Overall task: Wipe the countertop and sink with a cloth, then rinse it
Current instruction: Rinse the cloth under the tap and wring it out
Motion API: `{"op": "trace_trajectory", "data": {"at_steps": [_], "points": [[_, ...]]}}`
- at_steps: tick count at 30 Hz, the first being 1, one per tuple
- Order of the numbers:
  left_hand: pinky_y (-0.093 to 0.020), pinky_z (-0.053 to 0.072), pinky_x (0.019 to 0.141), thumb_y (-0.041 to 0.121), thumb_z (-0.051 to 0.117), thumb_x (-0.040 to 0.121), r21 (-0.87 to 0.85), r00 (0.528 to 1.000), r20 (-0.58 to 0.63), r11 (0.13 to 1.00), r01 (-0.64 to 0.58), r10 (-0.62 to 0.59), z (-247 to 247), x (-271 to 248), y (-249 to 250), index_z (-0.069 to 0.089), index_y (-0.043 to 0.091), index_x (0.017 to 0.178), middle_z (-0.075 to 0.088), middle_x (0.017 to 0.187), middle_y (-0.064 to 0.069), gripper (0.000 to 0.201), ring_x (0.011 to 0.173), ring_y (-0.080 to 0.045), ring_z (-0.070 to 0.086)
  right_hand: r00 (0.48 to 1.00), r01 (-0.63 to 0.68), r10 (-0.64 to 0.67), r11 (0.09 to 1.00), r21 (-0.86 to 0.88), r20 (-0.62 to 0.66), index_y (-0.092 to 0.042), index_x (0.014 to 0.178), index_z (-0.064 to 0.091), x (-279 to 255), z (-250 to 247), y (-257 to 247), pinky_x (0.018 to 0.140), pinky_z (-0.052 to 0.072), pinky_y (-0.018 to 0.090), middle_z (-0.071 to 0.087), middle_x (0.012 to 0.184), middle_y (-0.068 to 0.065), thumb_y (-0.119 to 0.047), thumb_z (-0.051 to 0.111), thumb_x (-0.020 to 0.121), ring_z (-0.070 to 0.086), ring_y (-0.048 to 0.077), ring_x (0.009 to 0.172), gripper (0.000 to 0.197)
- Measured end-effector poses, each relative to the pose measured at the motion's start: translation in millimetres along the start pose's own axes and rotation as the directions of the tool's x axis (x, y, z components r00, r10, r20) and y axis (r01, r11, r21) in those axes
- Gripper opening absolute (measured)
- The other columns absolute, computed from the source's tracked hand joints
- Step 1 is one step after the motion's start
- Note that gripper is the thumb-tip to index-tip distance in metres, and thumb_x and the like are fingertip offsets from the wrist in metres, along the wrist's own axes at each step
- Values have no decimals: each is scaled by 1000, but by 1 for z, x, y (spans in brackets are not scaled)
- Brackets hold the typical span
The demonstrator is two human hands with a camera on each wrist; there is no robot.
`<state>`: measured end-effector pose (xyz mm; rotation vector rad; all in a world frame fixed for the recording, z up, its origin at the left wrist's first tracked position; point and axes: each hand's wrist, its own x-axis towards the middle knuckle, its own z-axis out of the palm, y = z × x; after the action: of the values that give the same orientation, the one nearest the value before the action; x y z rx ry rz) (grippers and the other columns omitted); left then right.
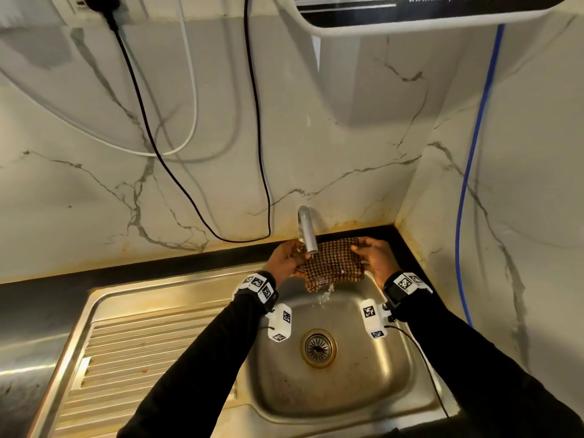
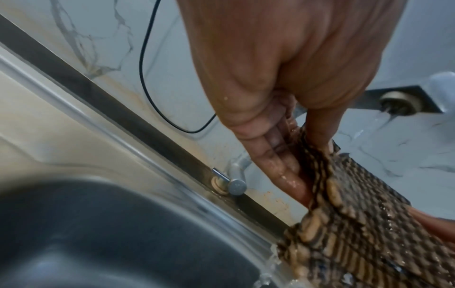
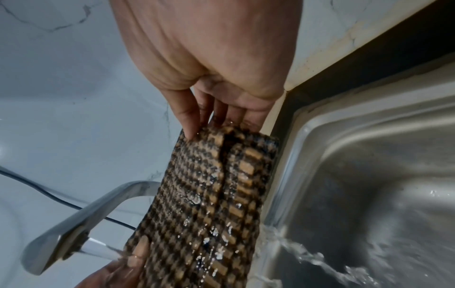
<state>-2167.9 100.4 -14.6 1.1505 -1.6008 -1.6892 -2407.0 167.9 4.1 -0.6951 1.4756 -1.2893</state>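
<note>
The checked cloth hangs folded under the running tap, above the sink basin. The left hand and right hand each pinch one end. Keep it stretched flat; shift it sideways so water flushes every fold.

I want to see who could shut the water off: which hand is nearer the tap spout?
Left. The left hand holds the cloth right beside the tap spout, just to its left. The right hand grips the cloth's other end, further off to the right.
</note>
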Motion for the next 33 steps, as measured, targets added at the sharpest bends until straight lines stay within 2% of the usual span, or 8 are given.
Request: {"op": "trace_trajectory", "data": {"at_steps": [4, 8, 11, 14, 18, 22, 26, 33], "points": [[-33, 65, 70, 4, 72, 91, -56, 999, 43, 998, 11, -9, 16, -1, 6, 50, -1, 130, 69, 110, -16, 45, 92, -25, 75, 1000, 27, -27, 999, -26, -7, -10, 95, 70, -3, -19, -1, 75, 51, 36, 72, 89, 4, 0, 61, 91, 64, 23, 86, 15], [-34, 65, 74, 6, 80, 85, 39, 996, 87, 999, -15, 12, 17, -2, 10, 64, 0, 115, 74, 109, -19, 35, 94, -28, 76, 998, 55, -55, 997, -47, 4, -4, 105, 69, -9, -26, -3, 67, 52, 32, 71, 93, 7, 0, 65, 91, 67, 22, 84, 15], [-37, 64, 80, 11, 84, 81, 184, 997, 81, 983, -13, -2, 8, -8, 8, 73, 5, 107, 78, 102, -11, 29, 93, -23, 77, 996, 74, -71, 995, -66, 50, 8, 105, 67, -13, -26, -5, 61, 57, 25, 73, 86, 9, 15, 68, 82, 73, 17, 75, 24], [-28, 63, 67, 20, 83, 83, 315, 1000, -13, 949, 5, -1, -4, -18, 4, 78, 16, 112, 80, 95, -3, 30, 81, -17, 78, 994, 96, -88, 985, -140, 62, 16, 98, 67, -12, -15, 0, 76, 63, 37, 74, 89, 21, 22, 72, 73, 73, 29, 82, 26], [-26, 60, 54, 20, 80, 88, 420, 990, -142, 905, 66, -7, -17, -27, -5, 77, 22, 112, 79, 90, -4, 24, 66, -18, 77, 999, 33, -26, 979, -200, 40, 7, 95, 70, -16, 17, 6, 61, 58, 32, 75, 88, 22, 15, 71, 80, 72, 28, 68, 16], [-31, 65, 70, 5, 78, 88, 322, 978, -210, 945, 64, 5, -34, -38, -8, 78, 10, 112, 79, 99, -13, 25, 77, -18, 78, 994, 45, -38, 997, -69, 100, 4, 85, 69, -18, 45, 10, 76, 64, 39, 75, 94, 25, 20, 70, 78, 75, 33, 82, 18], [-1, 49, 78, 11, 83, 83, 420, 952, -279, 907, 2, 127, -51, -52, -19, 80, 21, 109, 72, 100, 17, 28, 86, 8, 65, 984, 153, -143, 984, -94, 103, 14, 89, 68, -24, 61, 16, 74, 64, 32, 77, 92, 19, 23, 74, 72, 77, 26, 87, 20], [-15, 50, 95, 12, 85, 82, 373, 930, -336, 928, -14, 149, -69, -68, -35, 80, 24, 108, 74, 117, 10, 29, 105, 0, 67, 970, 181, -164, 980, -78, 180, 7, 78, 65, -22, 80, 31, 75, 61, 29, 75, 98, 24, 29, 70, 68, 76, 22, 92, 25]]}}
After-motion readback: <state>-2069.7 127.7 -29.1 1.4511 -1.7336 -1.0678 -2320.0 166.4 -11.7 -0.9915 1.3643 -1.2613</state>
